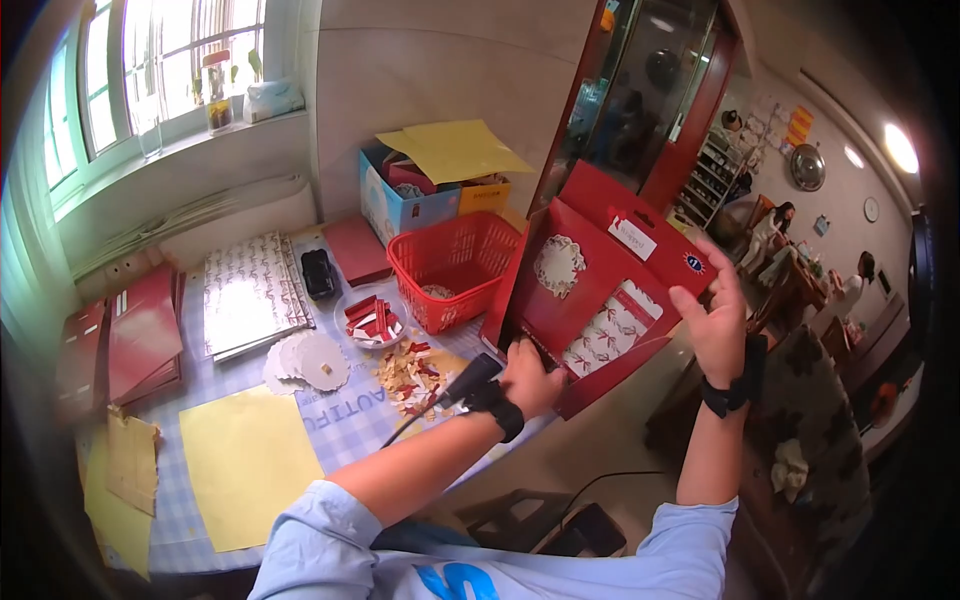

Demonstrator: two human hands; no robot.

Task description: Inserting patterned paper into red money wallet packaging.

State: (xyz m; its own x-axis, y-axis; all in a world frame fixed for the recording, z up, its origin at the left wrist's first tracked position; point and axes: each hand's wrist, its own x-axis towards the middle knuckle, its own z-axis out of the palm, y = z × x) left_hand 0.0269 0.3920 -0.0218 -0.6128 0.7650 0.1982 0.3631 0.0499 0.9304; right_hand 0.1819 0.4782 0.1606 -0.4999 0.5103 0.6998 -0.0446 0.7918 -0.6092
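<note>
A red cardboard gift box (600,292) is raised and tilted above the table's right edge. Its front shows a round white paper doily (560,265), a cut-out window with white printed paper (615,330) behind it, and a flap with a hang hole. My left hand (532,379) grips the box's lower left edge, some fingers hidden in the fold. Beside the flap's right corner, my right hand (712,315) has thumb and fingers apart; whether it touches the card cannot be told.
A red plastic basket (450,259), a bowl of red and white strips (371,321), paper scraps (412,375), scalloped doilies (307,362) and yellow sheets (251,465) cover the checked tablecloth. Red folded boxes (142,330) stack at left. Two people sit in the background.
</note>
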